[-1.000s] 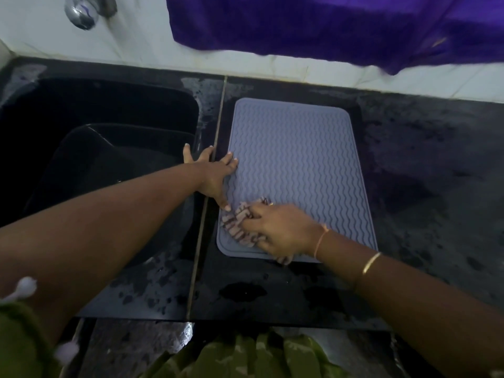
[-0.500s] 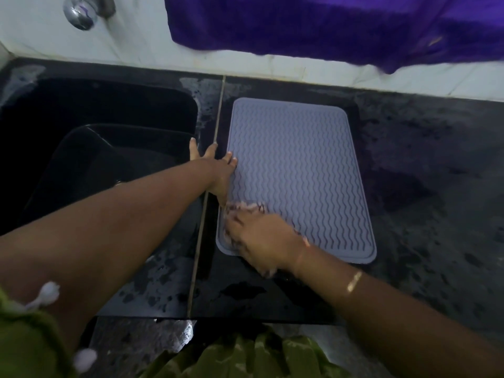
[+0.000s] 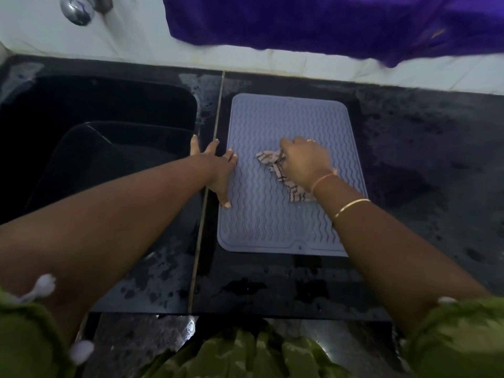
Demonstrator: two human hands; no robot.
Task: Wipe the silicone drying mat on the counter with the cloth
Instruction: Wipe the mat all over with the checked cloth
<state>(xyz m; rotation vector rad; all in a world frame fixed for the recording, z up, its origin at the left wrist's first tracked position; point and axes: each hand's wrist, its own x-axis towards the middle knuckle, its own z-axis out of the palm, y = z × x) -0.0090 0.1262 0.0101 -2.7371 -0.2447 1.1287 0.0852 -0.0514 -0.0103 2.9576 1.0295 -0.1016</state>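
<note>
My left hand (image 3: 219, 170), fingers spread flat, pins the mat (image 3: 261, 227) at its edge. My right hand (image 3: 305, 162) clutches the cloth (image 3: 270, 158) mid-mat. Best now: firm, even, overlapping strokes.

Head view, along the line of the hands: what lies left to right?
From the left: black sink basin → left hand on the grey silicone mat edge → striped cloth → right hand gripping it → black stone counter.

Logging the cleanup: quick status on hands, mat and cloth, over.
Left hand open, pressing left edge of mat. Right hand holds striped cloth mid-mat. Nothing in the way.
</note>
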